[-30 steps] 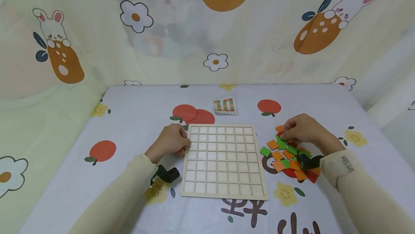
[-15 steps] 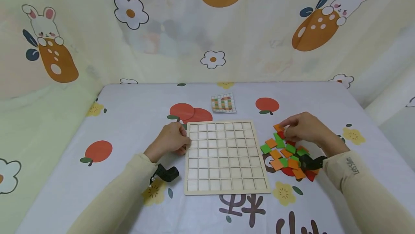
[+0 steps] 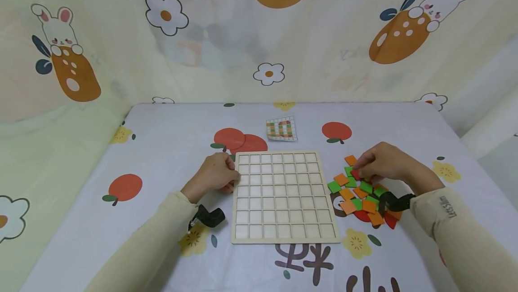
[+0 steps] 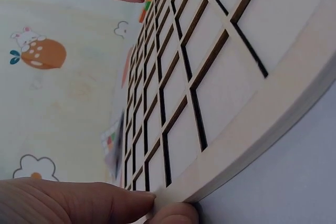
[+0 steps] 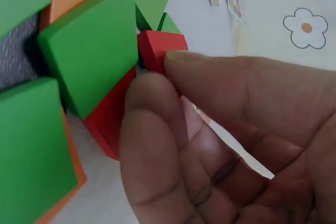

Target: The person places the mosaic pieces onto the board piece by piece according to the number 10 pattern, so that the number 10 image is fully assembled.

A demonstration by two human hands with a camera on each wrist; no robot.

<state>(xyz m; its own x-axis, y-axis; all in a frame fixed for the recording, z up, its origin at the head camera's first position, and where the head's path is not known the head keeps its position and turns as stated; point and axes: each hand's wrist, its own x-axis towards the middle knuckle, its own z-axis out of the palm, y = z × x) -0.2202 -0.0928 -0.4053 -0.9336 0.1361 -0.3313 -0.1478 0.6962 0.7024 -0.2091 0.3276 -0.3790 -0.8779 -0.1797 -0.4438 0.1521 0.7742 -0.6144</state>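
At the left rim of a pale wooden grid board, my left hand grips the edge. The left wrist view shows the thumb on top of the rim and a finger close beneath it. On the right, my right hand pinches a small red square tile between thumb and finger, at the far end of a loose pile. Green tiles and orange tiles lie around it. Part of the red tile is hidden behind the fingertips.
A small card printed with a coloured grid pattern lies beyond the board. Black wrist cameras sit at the left cuff and right cuff; the right one overlaps the pile. A patterned cloth covers the table, with a printed curtain behind.
My right fingers have shifted over the pile's far end and now pinch the red tile. The board's near end has swung slightly right, my left hand staying at its edge.
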